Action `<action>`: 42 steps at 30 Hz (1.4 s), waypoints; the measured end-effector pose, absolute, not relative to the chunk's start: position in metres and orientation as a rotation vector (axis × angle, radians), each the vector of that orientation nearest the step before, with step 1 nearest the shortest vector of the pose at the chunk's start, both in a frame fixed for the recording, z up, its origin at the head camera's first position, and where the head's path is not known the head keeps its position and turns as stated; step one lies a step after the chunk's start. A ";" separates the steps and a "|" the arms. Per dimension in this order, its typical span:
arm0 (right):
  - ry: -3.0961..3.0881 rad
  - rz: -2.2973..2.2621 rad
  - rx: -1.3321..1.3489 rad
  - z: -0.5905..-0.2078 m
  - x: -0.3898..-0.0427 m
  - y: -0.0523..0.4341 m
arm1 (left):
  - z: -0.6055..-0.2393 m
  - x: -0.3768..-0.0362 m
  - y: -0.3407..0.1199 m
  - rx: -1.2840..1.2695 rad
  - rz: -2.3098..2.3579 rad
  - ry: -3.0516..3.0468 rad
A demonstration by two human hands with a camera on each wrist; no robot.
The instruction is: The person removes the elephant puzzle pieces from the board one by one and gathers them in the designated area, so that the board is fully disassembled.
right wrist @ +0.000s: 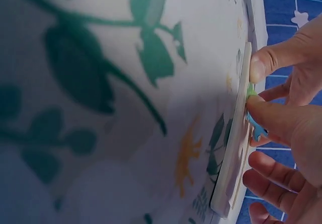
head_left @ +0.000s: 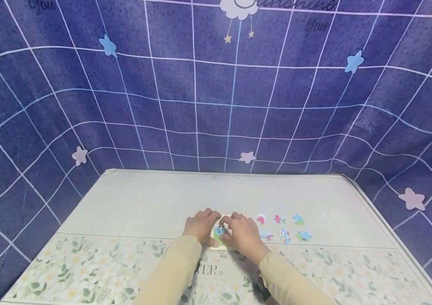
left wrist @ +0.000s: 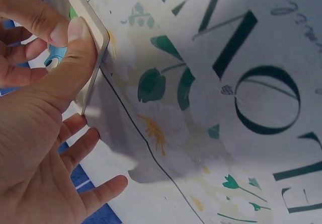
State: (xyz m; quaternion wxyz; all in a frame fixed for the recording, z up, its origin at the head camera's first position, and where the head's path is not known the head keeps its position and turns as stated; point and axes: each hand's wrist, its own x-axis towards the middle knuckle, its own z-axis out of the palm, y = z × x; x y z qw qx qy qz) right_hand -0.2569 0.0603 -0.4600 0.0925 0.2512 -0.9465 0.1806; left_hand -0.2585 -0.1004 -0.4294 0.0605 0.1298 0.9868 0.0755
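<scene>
Both hands, left [head_left: 200, 225] and right [head_left: 243, 235], gripped the board [head_left: 220, 234], thumbs pressing a piece [right wrist: 255, 126]. Uneven pressure could have tipped it, misseating the piece

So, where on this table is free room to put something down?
The plain pale stretch of the table left of and behind the left hand is bare, up to the far edge. It is crowded around the puzzle board, which both hands hold, and the loose puzzle pieces beside the right hand.
</scene>
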 end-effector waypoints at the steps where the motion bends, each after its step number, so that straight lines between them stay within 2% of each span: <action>1: -2.802 0.520 0.749 -0.460 -0.257 0.060 | -0.430 -0.259 -0.100 0.393 0.223 2.988; 13: -2.703 0.251 0.820 -0.456 -0.258 0.057 | -0.431 -0.259 -0.099 0.415 0.157 3.022; 30: -2.839 0.512 0.890 -0.456 -0.265 0.068 | -0.430 -0.256 -0.100 0.416 0.186 3.018; 42: -2.912 0.734 0.824 -0.452 -0.269 0.063 | -0.427 -0.254 -0.099 0.413 0.197 3.015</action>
